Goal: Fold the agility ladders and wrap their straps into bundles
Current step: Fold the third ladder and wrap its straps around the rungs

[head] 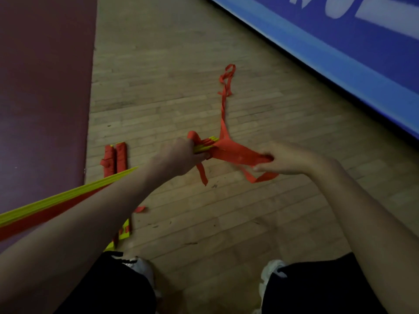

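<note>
A stack of yellow ladder rungs (207, 145) is held above the wooden floor, and my left hand (181, 157) grips it near one end. The stack runs back under my left forearm and comes out at the left edge of the view. Red strap (235, 154) stretches from the rungs to my right hand (285, 158), which pinches it. A long tail of the same strap (225, 91) trails away across the floor and ends in a loop. Loose strap ends hang below both hands.
Two wrapped red bundles (115, 159) lie on the wooden floor (172, 87) by a dark red mat (43, 87). Another yellow and red ladder piece (123, 232) lies near my left shoe. A blue padded barrier (340, 41) runs along the right.
</note>
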